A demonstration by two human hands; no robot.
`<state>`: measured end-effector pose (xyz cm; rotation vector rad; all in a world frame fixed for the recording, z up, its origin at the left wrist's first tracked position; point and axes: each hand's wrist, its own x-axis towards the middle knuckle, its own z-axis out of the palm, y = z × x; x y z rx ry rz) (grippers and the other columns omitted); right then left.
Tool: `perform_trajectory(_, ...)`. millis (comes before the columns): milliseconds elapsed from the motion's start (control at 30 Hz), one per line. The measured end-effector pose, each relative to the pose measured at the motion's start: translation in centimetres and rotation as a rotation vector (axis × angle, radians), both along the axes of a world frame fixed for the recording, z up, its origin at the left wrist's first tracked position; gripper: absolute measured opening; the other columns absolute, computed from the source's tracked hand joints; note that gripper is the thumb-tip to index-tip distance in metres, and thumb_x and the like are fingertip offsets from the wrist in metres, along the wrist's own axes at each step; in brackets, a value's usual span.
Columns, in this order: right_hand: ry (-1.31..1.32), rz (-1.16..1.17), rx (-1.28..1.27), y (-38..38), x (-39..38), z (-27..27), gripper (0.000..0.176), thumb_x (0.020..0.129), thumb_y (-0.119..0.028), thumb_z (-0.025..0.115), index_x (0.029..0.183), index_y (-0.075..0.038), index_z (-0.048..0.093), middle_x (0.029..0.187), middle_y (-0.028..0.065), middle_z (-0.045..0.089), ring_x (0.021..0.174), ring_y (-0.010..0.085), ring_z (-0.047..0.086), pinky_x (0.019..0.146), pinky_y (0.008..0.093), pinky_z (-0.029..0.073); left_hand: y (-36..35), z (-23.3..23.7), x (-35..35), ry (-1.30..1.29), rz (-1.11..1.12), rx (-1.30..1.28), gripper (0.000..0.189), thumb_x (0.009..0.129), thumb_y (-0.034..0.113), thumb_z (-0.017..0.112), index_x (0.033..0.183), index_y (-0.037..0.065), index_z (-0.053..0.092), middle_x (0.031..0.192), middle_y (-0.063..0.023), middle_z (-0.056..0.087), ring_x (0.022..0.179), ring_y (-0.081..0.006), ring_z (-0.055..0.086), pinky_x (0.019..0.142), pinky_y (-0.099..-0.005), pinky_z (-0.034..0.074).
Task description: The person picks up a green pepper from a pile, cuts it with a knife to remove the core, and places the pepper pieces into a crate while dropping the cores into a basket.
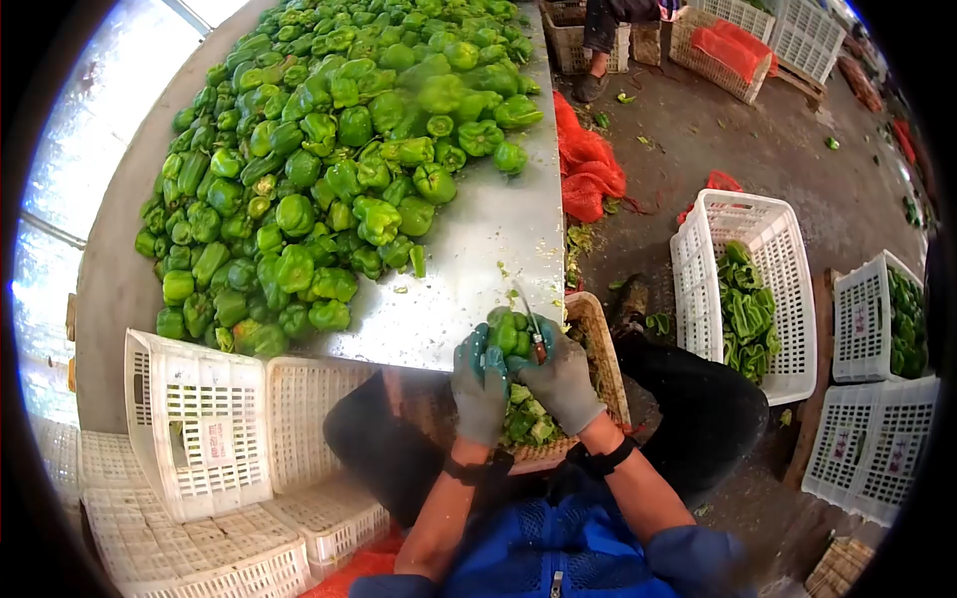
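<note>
My left hand (480, 384), in a grey and green glove, is closed around a green bell pepper (509, 334) at the near edge of the metal table (439, 299). My right hand (556, 372), gloved the same way, grips a knife (539, 344) with a brown handle and a thin curved blade. Its fingers also lie against the pepper's right side. Below both hands, between my knees, a basket (616, 394) holds green pepper scraps (528, 419). A large heap of green bell peppers (329, 169) covers much of the table.
White plastic crates (199, 429) are stacked at my left. On the floor to my right, a white crate (797, 299) holds cut peppers, with more crates (867, 448) farther right. Red mesh (588, 164) hangs by the table's edge. Another person's leg (601, 35) shows at the top.
</note>
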<state>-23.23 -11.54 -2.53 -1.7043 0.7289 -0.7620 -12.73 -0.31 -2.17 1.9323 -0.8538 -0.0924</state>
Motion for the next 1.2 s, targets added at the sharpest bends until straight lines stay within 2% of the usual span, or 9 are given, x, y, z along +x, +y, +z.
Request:
perform_trajectory(300, 0.186, 0.242, -0.113, 0.2, 0.5, 0.0, 0.037, 0.097, -0.021, 0.076, 0.131, -0.008, 0.066, 0.093, 0.0211, 0.075, 0.087, 0.0430, 0.074, 0.078, 0.0493, 0.058, 0.9, -1.0, 2.6, 0.548, 0.177, -0.320, 0.045, 0.114, 0.024, 0.059, 0.146, -0.006, 0.061, 0.137, -0.0212, 0.068, 0.124, -0.0275, 0.065, 0.107, -0.0397, 0.053)
perform_trajectory(367, 0.284, 0.261, -0.149, 0.2, 0.4, 0.0, 0.037, 0.098, -0.023, 0.075, 0.129, -0.005, 0.066, 0.095, 0.0235, 0.075, 0.088, 0.0452, 0.073, 0.078, 0.0520, 0.058, 0.5, -0.8, 2.3, 0.206, 0.212, -0.129, 0.046, 0.111, 0.022, 0.063, 0.148, -0.005, 0.060, 0.136, -0.0212, 0.068, 0.123, -0.0281, 0.065, 0.107, -0.0398, 0.053)
perform_trajectory(467, 0.258, 0.196, -0.247, 0.2, 1.0, -0.4, 0.038, 0.098, -0.025, 0.074, 0.129, -0.003, 0.066, 0.095, 0.0241, 0.074, 0.087, 0.0449, 0.073, 0.078, 0.0522, 0.058, 0.4, -0.5, 2.7, 0.090, 0.174, -0.076, 0.047, 0.110, 0.019, 0.065, 0.149, -0.006, 0.058, 0.136, -0.0175, 0.068, 0.123, -0.0236, 0.065, 0.107, -0.0370, 0.053)
perform_trajectory(600, 0.195, 0.230, -0.285, -0.9, 1.6, 0.8, 0.042, 0.099, -0.028, 0.073, 0.130, -0.001, 0.066, 0.095, 0.0246, 0.075, 0.088, 0.0461, 0.073, 0.080, 0.0530, 0.059, 0.2, -1.1, 2.9, 0.232, 0.173, -0.132, 0.048, 0.109, 0.020, 0.065, 0.148, -0.007, 0.058, 0.132, -0.0169, 0.070, 0.117, -0.0239, 0.066, 0.103, -0.0374, 0.055)
perform_trajectory(700, 0.374, 0.314, -0.318, -1.8, 2.2, 2.5, 0.044, 0.098, -0.029, 0.073, 0.130, 0.001, 0.066, 0.096, 0.0258, 0.075, 0.089, 0.0477, 0.072, 0.082, 0.0539, 0.059, -0.1, -0.8, 3.3, 0.379, 0.188, -0.169, 0.047, 0.106, 0.020, 0.067, 0.144, -0.007, 0.062, 0.123, -0.0158, 0.071, 0.106, -0.0244, 0.068, 0.095, -0.0382, 0.057)
perform_trajectory(767, 0.395, 0.314, -0.399, -1.8, 2.4, 3.4, 0.044, 0.100, -0.028, 0.070, 0.130, 0.003, 0.065, 0.096, 0.0273, 0.075, 0.091, 0.0490, 0.072, 0.083, 0.0545, 0.058, 0.1, 0.1, 3.7, 0.192, 0.168, -0.025, 0.041, 0.099, 0.011, 0.068, 0.138, -0.004, 0.067, 0.123, -0.0233, 0.068, 0.108, -0.0377, 0.069, 0.096, -0.0457, 0.056)
perform_trajectory(867, 0.533, 0.429, -0.349, -2.7, 3.3, 5.4, 0.042, 0.101, -0.027, 0.067, 0.130, 0.004, 0.064, 0.096, 0.0285, 0.074, 0.091, 0.0487, 0.072, 0.083, 0.0544, 0.058, 0.5, 0.0, 4.3, -0.043, 0.112, 0.108, 0.043, 0.095, 0.013, 0.069, 0.135, -0.004, 0.067, 0.119, -0.0236, 0.068, 0.105, -0.0407, 0.068, 0.094, -0.0472, 0.056)
perform_trajectory(1100, 0.710, 0.477, -0.384, -3.7, 5.2, 2.0, 0.039, 0.101, -0.024, 0.064, 0.127, 0.004, 0.064, 0.093, 0.0289, 0.075, 0.093, 0.0460, 0.074, 0.085, 0.0525, 0.060, -0.2, 0.1, 4.1, -0.082, 0.057, 0.137, 0.052, 0.095, 0.020, 0.074, 0.141, -0.001, 0.064, 0.124, -0.0255, 0.066, 0.110, -0.0435, 0.067, 0.098, -0.0501, 0.055)
perform_trajectory(1200, 0.716, 0.479, -0.331, -3.0, 5.2, 1.8, 0.027, 0.099, -0.017, 0.066, 0.119, -0.001, 0.073, 0.104, 0.0275, 0.077, 0.101, 0.0455, 0.075, 0.093, 0.0522, 0.060, -1.3, 0.6, 3.0, -0.051, 0.062, 0.102, 0.058, 0.096, 0.024, 0.074, 0.147, 0.000, 0.060, 0.129, -0.0265, 0.065, 0.114, -0.0441, 0.067, 0.100, -0.0507, 0.055)
